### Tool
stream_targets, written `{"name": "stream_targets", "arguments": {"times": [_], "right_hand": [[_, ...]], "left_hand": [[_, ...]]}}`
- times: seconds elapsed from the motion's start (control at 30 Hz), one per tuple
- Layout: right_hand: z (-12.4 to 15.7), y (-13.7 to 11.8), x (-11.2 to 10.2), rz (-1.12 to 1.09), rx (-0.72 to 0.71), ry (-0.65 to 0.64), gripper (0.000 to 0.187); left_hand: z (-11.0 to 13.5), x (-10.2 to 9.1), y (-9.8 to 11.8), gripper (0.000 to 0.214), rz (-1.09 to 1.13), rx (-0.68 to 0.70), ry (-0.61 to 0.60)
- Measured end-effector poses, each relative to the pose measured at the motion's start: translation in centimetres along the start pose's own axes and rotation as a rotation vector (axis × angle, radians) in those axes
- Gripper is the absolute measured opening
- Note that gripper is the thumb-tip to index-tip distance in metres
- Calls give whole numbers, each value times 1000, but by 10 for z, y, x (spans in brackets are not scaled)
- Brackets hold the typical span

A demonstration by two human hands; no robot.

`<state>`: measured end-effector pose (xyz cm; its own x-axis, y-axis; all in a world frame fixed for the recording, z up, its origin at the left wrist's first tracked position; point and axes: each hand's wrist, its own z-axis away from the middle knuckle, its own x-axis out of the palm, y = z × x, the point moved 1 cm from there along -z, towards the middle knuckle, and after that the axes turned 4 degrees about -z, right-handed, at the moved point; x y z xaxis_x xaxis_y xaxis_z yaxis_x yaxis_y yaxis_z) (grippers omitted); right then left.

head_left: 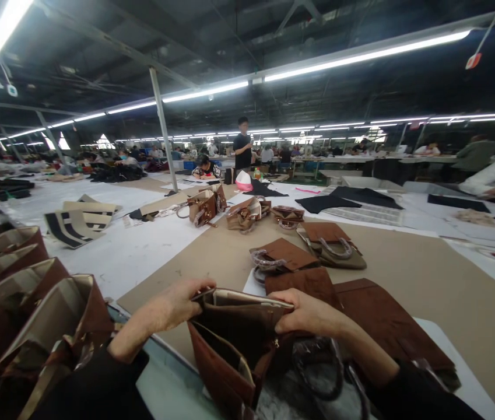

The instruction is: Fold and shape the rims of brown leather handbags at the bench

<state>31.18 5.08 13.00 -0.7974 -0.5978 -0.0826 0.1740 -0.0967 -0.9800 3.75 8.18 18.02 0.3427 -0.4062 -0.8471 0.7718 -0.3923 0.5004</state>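
- Brown suede handbag (225, 356) stands upright at the near table edge, mouth up, between both hands.
- Left hand (177, 306): fingers curled over the bag's left rim, gripping it.
- Right hand (308, 315): fingers pinched on the right rim, thumb on top. A film-wrapped handle (317, 367) hangs below the wrist.
- Judged step: mouth is being spread open, pale lining (238, 298) exposed. A further move calls for both rims kept taut and the bag steady.
- Left, just beside: row of open bags (32, 315).
- Right, touching the handbag: flat brown panels (387, 326) on a cardboard sheet (439, 274).
- Farther: bags with handles (330, 248); a standing person in black (242, 149), well apart.
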Motion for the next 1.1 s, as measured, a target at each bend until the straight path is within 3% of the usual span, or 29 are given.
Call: {"name": "stream_targets", "arguments": {"times": [0.13, 0.3, 0.47, 0.73, 0.9, 1.1], "right_hand": [[3, 2, 2, -31, -19, 16, 29], [3, 2, 5, -37, -60, 29, 24], [6, 1, 6, 2, -81, 86, 26], [13, 0, 15, 157, -187, 325, 16], [11, 5, 12, 166, -229, 344, 13], [12, 2, 7, 84, -229, 277, 22]], "left_hand": [[4, -2, 38, 55, -293, 9, 166], [-1, 28, 73, 25, -258, 261, 243], [-19, 59, 67, 24, -232, 192, 262], [-31, 63, 67, 2, -264, 85, 185], [-27, 66, 69, 18, -207, 254, 246], [-24, 66, 69, 36, -84, 454, 185]]}}
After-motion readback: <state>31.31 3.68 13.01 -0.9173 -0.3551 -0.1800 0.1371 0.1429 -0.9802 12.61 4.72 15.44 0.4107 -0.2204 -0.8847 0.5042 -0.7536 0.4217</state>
